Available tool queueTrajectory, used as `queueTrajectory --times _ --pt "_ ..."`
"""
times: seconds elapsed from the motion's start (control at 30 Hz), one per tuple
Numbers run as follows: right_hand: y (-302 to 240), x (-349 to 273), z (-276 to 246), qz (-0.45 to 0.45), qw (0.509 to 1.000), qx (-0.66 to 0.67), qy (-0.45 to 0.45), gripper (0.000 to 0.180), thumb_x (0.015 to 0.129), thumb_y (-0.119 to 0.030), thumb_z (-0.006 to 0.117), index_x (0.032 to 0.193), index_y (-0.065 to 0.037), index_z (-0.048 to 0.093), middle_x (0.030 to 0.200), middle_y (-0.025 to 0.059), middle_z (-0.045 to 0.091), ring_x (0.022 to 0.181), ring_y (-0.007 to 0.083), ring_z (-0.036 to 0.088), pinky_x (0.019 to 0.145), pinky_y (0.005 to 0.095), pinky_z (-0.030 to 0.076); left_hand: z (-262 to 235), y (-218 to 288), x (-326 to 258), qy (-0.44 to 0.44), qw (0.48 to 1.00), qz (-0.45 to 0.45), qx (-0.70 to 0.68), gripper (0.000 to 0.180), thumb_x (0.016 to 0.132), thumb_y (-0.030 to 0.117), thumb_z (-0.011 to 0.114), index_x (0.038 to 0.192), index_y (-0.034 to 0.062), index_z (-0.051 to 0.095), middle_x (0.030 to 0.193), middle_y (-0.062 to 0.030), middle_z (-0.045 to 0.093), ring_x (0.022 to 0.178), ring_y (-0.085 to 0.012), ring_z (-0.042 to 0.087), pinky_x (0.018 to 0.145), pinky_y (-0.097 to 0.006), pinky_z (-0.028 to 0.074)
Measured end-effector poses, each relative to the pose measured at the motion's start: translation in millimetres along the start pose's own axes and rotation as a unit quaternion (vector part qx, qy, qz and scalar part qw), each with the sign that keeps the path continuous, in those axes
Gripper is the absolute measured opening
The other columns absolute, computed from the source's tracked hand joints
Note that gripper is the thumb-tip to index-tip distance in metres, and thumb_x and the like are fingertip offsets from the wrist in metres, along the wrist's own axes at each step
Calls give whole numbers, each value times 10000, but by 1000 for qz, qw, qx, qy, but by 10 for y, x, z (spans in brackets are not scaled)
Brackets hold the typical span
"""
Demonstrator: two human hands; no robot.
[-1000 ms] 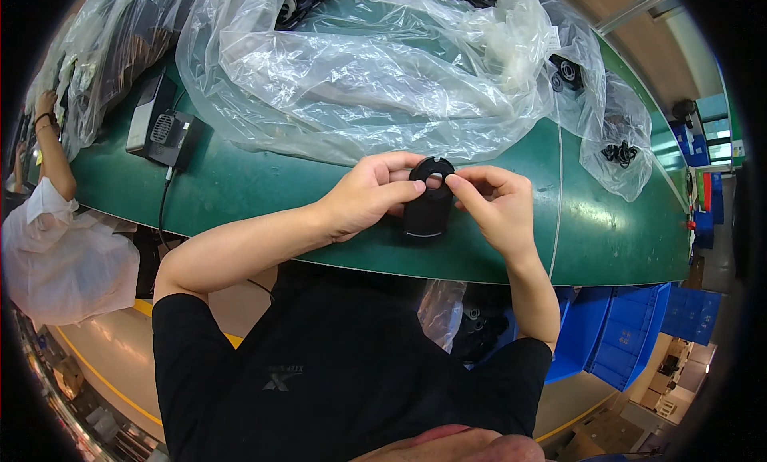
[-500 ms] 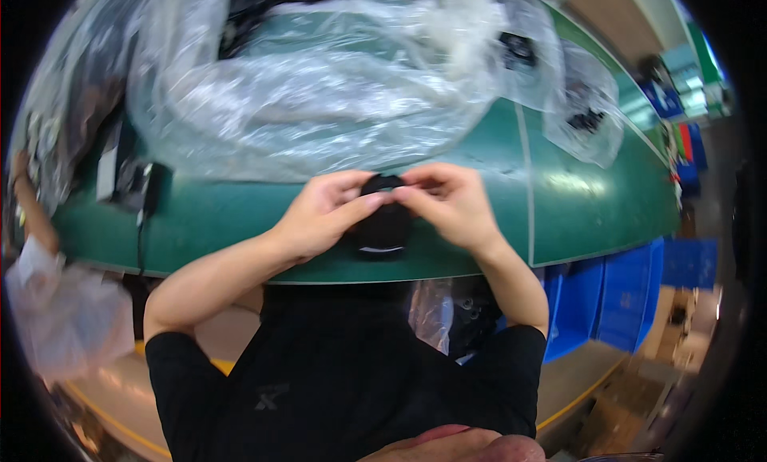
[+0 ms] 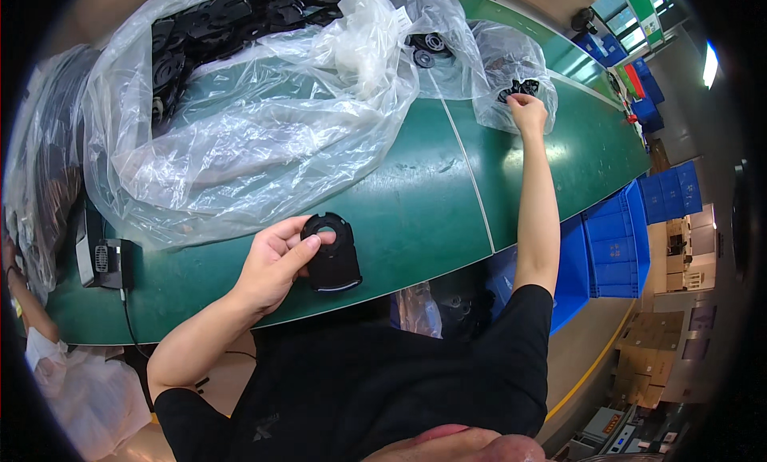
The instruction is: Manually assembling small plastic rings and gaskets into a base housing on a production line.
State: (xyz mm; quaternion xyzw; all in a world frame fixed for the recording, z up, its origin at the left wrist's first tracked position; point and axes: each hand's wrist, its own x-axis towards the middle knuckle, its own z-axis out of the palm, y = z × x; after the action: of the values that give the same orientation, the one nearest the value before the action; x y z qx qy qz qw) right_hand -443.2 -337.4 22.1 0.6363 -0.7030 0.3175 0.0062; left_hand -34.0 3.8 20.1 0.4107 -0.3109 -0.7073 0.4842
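In my left hand (image 3: 276, 262) is a flat black plastic cover (image 3: 335, 262) with a rounded end and a round hole. My thumb lies on its face by the hole and the fingers are behind it. It is held above the table's near edge. Out at the far right, my right hand (image 3: 527, 113) reaches to a small clear plastic bag (image 3: 489, 55), its fingers bent together at a cluster of small black parts (image 3: 519, 87). What lies between those fingertips is too small to make out.
A large clear bag (image 3: 264, 182) with many black parts (image 3: 232, 19) spreads over the green table (image 3: 415, 198). Another bag holds black round parts (image 3: 427, 48). A black device with a cable (image 3: 108, 258) stands at left. Blue bins (image 3: 611, 238) stand at right. Another person's arm (image 3: 32, 302) shows at far left.
My right hand has let go of the black cover and gone far right to the small bag. My left hand keeps the cover, now turned with its hole showing. The view has swung right.
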Motion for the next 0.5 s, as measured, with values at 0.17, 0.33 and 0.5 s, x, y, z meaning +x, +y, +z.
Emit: queueTrajectory --times 0.17,0.33,0.5 --pt "-119 103 293 -64 997 -39 -31 247 704 -264 685 850 -66 708 829 144 674 805 301 648 754 356 502 -25 -17 6 9 1000 4 -5 355 899 146 569 1209 -10 497 1026 -53 641 791 -61 587 640 -194 456" --pt "-15 91 355 -89 993 -15 83 230 745 -232 641 849 -32 689 782 156 668 740 287 656 716 369 503 -43 -6 15 1 1000 -3 -7 347 899 148 569 1204 -4 505 1003 -45 647 778 -56 583 630 -193 451" --pt "-46 -1 223 9 959 257 119 205 800 -139 627 874 51 648 736 129 676 655 187 675 619 278 526 -37 -10 -2 8 1000 -7 1 320 901 139 561 1186 -1 519 974 -31 649 781 -47 579 625 -192 444"
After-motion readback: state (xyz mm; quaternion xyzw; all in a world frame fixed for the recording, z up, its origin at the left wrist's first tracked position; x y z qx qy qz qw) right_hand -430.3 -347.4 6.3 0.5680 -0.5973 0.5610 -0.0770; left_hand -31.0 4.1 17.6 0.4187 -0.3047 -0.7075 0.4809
